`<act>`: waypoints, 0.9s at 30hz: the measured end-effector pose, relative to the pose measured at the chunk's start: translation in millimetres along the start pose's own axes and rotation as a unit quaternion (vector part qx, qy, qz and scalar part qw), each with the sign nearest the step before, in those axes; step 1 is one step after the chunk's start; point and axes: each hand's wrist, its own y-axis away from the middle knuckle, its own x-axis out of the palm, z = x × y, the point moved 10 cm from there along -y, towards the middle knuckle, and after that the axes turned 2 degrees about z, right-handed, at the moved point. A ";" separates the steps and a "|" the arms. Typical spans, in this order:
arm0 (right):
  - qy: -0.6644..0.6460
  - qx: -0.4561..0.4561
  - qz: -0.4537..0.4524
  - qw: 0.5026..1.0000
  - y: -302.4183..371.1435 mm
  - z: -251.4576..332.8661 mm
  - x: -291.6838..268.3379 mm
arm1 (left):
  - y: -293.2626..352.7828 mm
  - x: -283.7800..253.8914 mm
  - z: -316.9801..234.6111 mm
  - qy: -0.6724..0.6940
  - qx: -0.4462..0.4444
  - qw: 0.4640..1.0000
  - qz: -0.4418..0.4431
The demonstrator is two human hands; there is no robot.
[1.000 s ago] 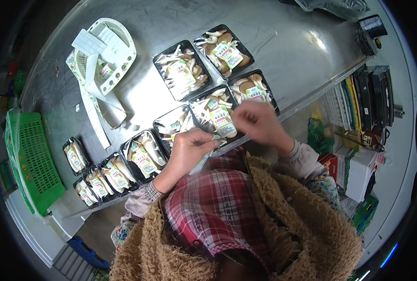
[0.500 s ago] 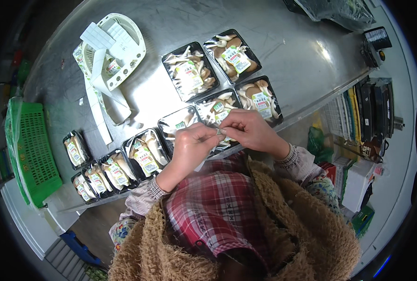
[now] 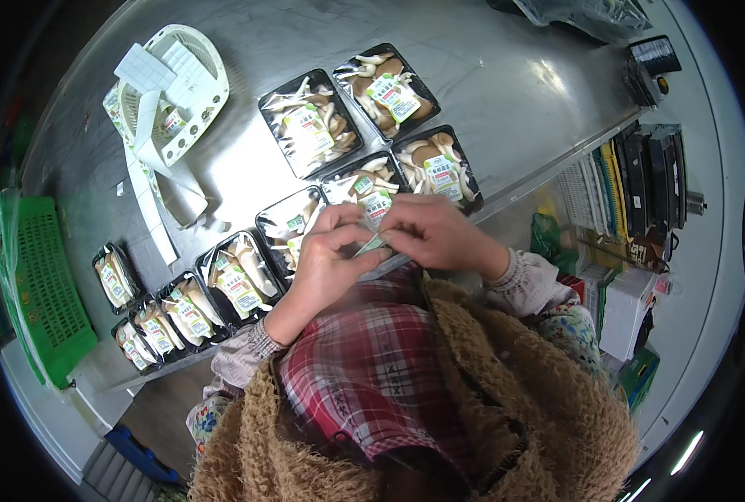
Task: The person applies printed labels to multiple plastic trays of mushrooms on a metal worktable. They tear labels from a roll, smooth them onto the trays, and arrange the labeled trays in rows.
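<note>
My left hand [image 3: 329, 258] and my right hand [image 3: 439, 236] meet over the near edge of the table. Pinched between their fingertips is a small pale green label [image 3: 371, 244], partly hidden by the fingers. Just beyond the hands lies a black tray of mushrooms [image 3: 374, 186] under clear film, its lower part covered by my fingers. Another mushroom tray [image 3: 293, 224] sits beside my left hand, and a labelled one [image 3: 439, 171] beside my right. Two more labelled trays, a left one [image 3: 309, 125] and a right one [image 3: 389, 92], lie farther back.
Several smaller mushroom packs [image 3: 190, 314] line the near left edge. A white basket [image 3: 213, 100] holds label sheets, with a label strip [image 3: 148, 209] trailing out. A green crate [image 3: 50, 284] stands at far left; at right are shelved folders [image 3: 640, 192].
The view has shifted, so the table things appear farther left. My fingers have turned slightly, and more of the pale green label shows between them.
</note>
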 end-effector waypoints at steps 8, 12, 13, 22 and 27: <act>0.060 -0.029 -0.060 0.996 11.9 9.0 15.8 | 14.1 2.1 20.8 -0.006 -0.046 0.999 0.002; -0.019 0.057 -0.074 0.995 10.7 -21.0 -11.2 | 20.0 0.7 28.5 -0.032 -0.036 0.999 -0.006; -0.076 0.102 -0.136 0.983 11.7 -56.4 -37.5 | 20.0 -0.3 26.6 -0.031 -0.032 0.999 -0.005; 0.151 0.261 -0.177 0.937 2.5 -158.0 -78.4 | 20.6 2.6 32.0 0.028 -0.124 0.992 -0.005; 0.306 0.302 -0.118 0.895 -5.5 -160.6 -84.9 | 18.9 -1.3 34.4 0.034 -0.108 0.993 -0.013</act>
